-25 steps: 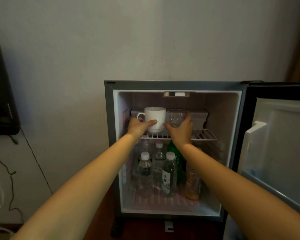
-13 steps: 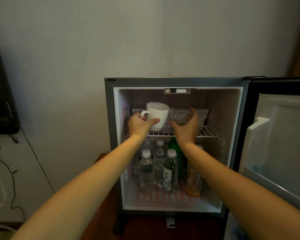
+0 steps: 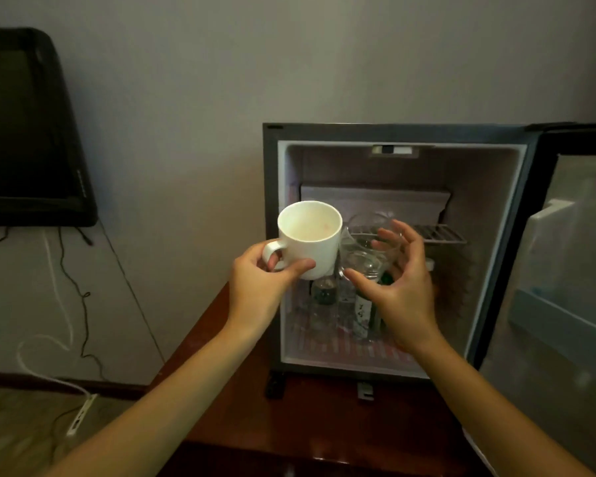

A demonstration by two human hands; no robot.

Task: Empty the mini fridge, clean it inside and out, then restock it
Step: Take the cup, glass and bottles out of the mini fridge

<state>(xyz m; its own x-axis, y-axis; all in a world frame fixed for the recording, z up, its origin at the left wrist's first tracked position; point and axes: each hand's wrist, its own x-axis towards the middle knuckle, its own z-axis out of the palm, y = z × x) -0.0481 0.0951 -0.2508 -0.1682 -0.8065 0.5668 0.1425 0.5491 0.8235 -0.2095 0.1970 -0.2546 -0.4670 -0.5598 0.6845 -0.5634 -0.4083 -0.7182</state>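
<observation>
Head view: mini fridge (image 3: 272, 235) stood open on the wooden stand (image 3: 324, 425).
Left hand (image 3: 258, 282): gripped the white mug (image 3: 312, 244), one finger through the handle, thumb on its wall, clear of the fridge.
Right hand (image 3: 405, 294): cupped the clear glass (image 3: 367, 251) on spread fingertips, a light-looking hold.
Risk: mug and glass rode just beside each other; a knock, or that light hold, could likely drop the glass.
Around: bottles (image 3: 362, 313) stood on the fridge floor below the wire shelf (image 3: 441, 234); open door (image 3: 565, 270) crowded the right; cables (image 3: 73, 280) trailed at left.
</observation>
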